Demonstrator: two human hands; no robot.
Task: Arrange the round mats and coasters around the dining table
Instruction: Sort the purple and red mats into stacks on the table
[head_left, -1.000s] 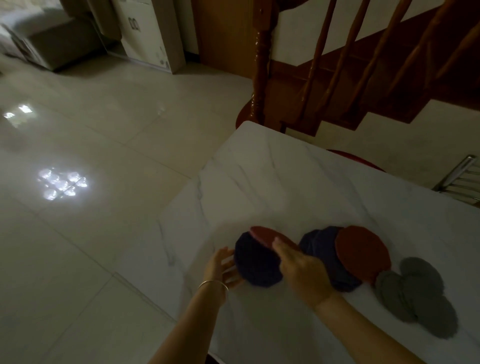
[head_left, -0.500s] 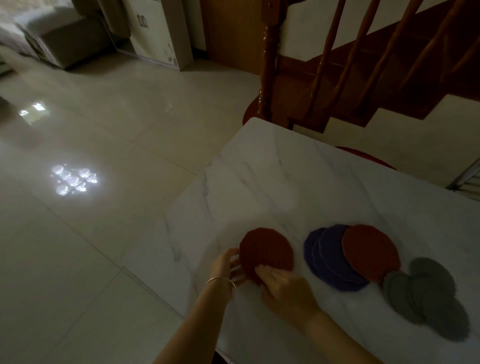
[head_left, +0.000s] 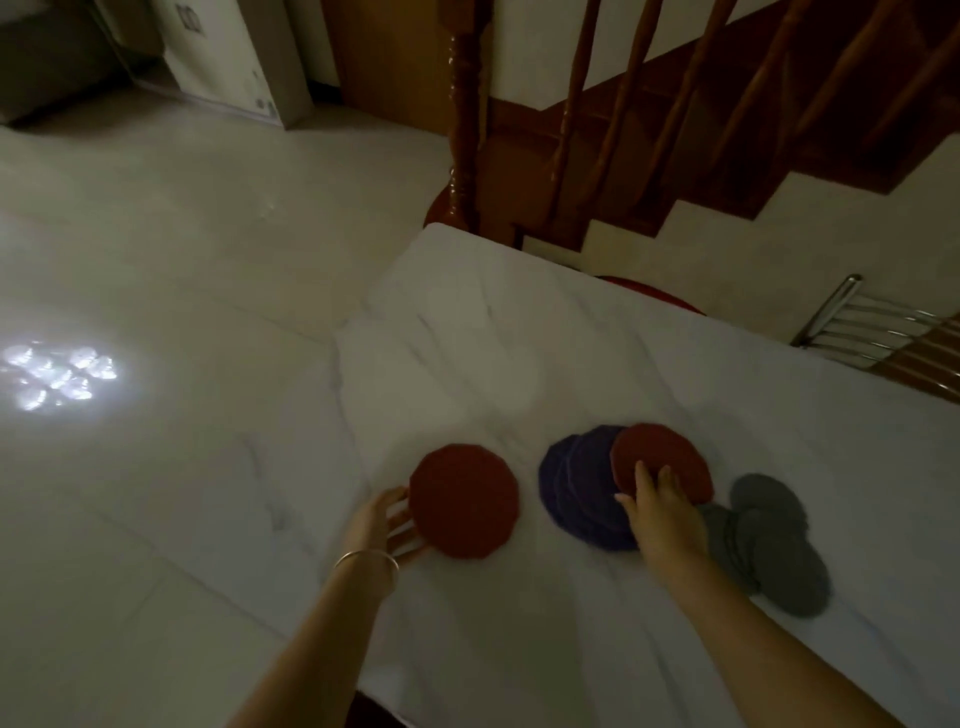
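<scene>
A red round mat (head_left: 465, 500) lies near the left edge of the white marble table (head_left: 519, 353). My left hand (head_left: 382, 525) sits at its left rim with fingers spread partly under it. To the right, a second red mat (head_left: 662, 457) rests on a fan of dark blue mats (head_left: 576, 483). My right hand (head_left: 662, 512) lies flat on this pile, fingertips on the red mat. Several grey coasters (head_left: 774, 545) overlap at the right of the pile.
The table's left edge drops to a glossy tiled floor (head_left: 156, 260). A wooden stair post (head_left: 462, 114) and banister stand beyond the far edge. A metal chair back (head_left: 872, 332) shows at the right.
The dark blue mat held a second ago is now covered by the red mat on the left. My right hand has left that mat and moved right onto the red-and-blue pile.
</scene>
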